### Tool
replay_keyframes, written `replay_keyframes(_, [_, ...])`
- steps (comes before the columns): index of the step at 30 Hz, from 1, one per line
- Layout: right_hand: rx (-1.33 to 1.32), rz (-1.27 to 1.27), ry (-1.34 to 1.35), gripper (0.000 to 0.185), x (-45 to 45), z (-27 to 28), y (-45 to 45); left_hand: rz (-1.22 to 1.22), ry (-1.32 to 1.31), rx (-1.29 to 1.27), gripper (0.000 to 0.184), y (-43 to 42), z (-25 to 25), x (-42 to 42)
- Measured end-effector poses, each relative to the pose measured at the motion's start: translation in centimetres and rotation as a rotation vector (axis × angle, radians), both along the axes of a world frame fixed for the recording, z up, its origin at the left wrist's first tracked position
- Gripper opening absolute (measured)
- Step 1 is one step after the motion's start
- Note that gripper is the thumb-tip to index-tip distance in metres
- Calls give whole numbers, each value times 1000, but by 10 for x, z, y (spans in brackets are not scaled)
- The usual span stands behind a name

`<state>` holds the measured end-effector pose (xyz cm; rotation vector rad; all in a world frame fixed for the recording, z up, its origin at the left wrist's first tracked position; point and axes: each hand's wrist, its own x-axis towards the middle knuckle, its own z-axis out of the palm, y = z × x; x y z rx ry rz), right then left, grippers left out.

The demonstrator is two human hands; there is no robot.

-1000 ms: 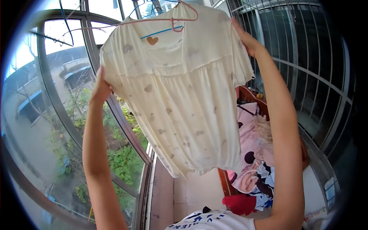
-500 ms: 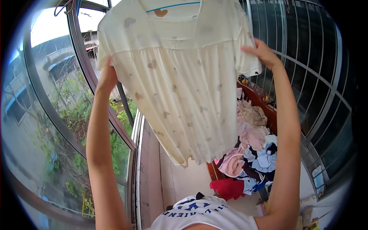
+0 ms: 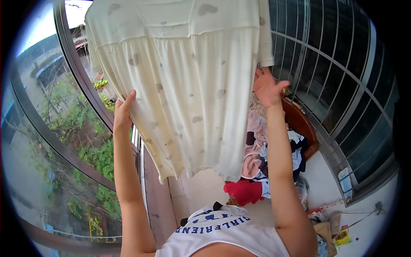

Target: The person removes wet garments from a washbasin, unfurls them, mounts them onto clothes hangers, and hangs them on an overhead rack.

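A cream short-sleeved nightdress (image 3: 180, 103) with a gathered yoke and grey-brown hearts hangs spread in front of me, its neckline cut off by the top of the view. At its left side edge is my left hand (image 3: 123, 112), the thumb on the front of the cloth and most fingers hidden, seemingly pinching the edge. My right hand (image 3: 269, 89) is open just below the right sleeve, palm towards me and thumb out to the side. Its fingertips meet the sleeve's lower edge without gripping it.
Below right, a pile of mixed clothes (image 3: 256, 147) lies on reddish-brown wooden furniture (image 3: 302, 124), with a red garment (image 3: 244, 192) at its front. Barred windows (image 3: 329, 64) line the right. Glass panes in a metal frame (image 3: 79, 55) stand on the left, with plants outside.
Both hands have moved down from the sleeves: the left to the garment's side edge, the right to below the sleeve, now spread open. The nightdress sits slightly higher and further left in view.
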<state>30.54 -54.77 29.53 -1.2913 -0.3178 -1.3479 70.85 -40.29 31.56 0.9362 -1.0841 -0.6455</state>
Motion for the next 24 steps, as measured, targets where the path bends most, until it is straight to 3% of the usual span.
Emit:
replay_keyframes(1, [7, 4, 8, 106, 7, 4, 6, 19, 16, 9, 41, 4, -2, -1])
replay_keyframes(3, [-80, -543, 414, 67, 17, 17, 21, 13, 20, -7, 36, 6, -4, 1])
replay_keyframes(4, [4, -476, 341, 39, 15, 22, 10, 50, 8, -12, 35, 5, -5, 4])
replay_keyframes(5, [6, -474, 345, 39, 2, 24, -11, 87, -3, -20, 34, 5, -5, 7])
replay_keyframes(7, [-155, 235, -339, 38, -28, 20, -50, 118, 0, -37, 33, 7, -5, 7])
replay_keyframes(9, [274, -379, -368, 49, -5, 66, 33, 72, 79, -83, 32, 11, -7, 4])
replay_keyframes(10, [414, -199, -312, 54, -6, 53, 27, 74, 96, -64, 34, 13, -9, 2])
replay_keyframes(11, [291, 22, -213, 57, -2, 40, 22, 87, 102, -60, 34, 16, -14, 4])
replay_keyframes(14, [94, -360, 160, 47, 23, 2, 34, 76, -64, 52, 36, 15, -29, 3])
replay_keyframes(15, [92, -352, 161, 47, 23, -3, 31, 122, -56, 46, 35, 11, -34, 1])
replay_keyframes(17, [375, -546, 342, 38, 16, -11, 29, 221, -42, -39, 31, 16, -34, 10])
replay_keyframes(18, [435, -464, 79, 29, 9, -9, 27, 211, 67, -126, 29, 18, -34, 14])
replay_keyframes(19, [494, -383, 8, 30, 5, 1, 39, 199, 177, -210, 28, 23, -30, 13])
replay_keyframes(21, [324, -525, 139, 32, 7, -23, 14, 146, 47, -10, 23, 30, -37, 12])
replay_keyframes(22, [318, -514, 309, 32, 15, -31, 23, 136, -77, 18, 24, 27, -47, 13])
replay_keyframes(23, [330, -510, 318, 32, 19, -39, 32, 125, -201, 57, 25, 28, -55, 9])
replay_keyframes(24, [92, -556, 582, 32, 20, -48, 42, 94, -356, 93, 25, 31, -65, 3])
